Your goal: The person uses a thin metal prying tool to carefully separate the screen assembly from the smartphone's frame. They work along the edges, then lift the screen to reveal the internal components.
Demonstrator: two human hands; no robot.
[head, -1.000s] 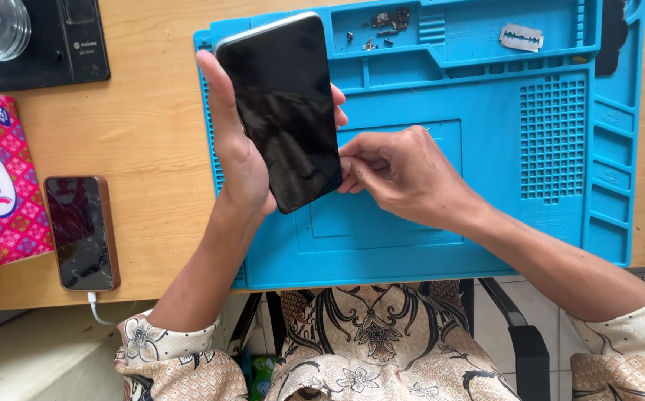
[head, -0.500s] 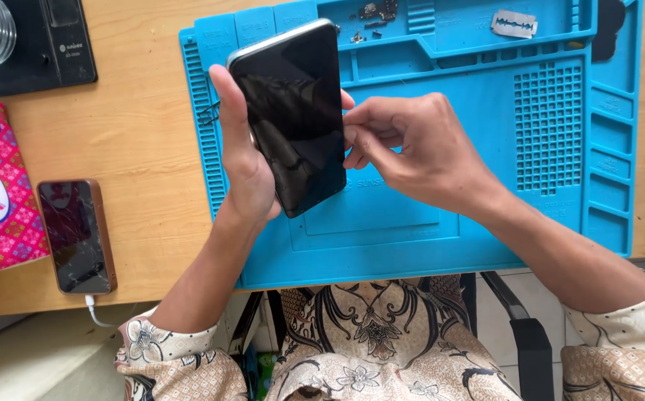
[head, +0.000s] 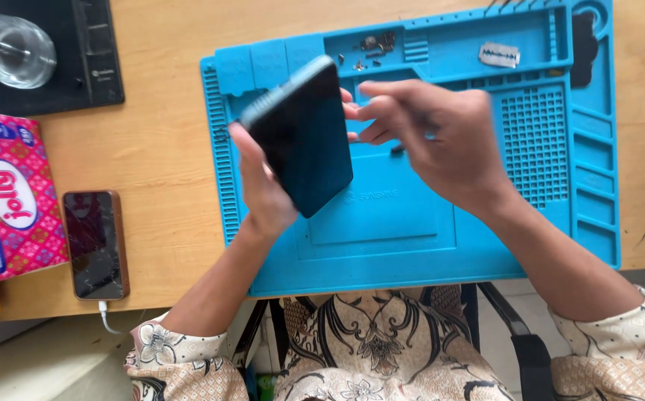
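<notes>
My left hand (head: pixel 263 186) holds a black smartphone (head: pixel 300 134) tilted above the blue silicone repair mat (head: pixel 411 238), its dark screen facing up. My right hand (head: pixel 441 137) hovers just right of the phone, blurred, fingertips pinched together close to the phone's right edge. Whether a small tool sits between those fingers cannot be made out.
The mat lies on a wooden table (head: pixel 159 148). Small screws (head: pixel 374 44) and a razor blade (head: pixel 499 53) rest in the mat's top trays. A second phone (head: pixel 96 243) on a cable lies at the left, beside a pink tissue pack (head: pixel 7 200). A black pad (head: pixel 77 67) carries a glass (head: pixel 11 48).
The phone has tilted further, its top swinging left. My right hand rose and shifted upward along the phone's right edge. The camera view moved in closer.
</notes>
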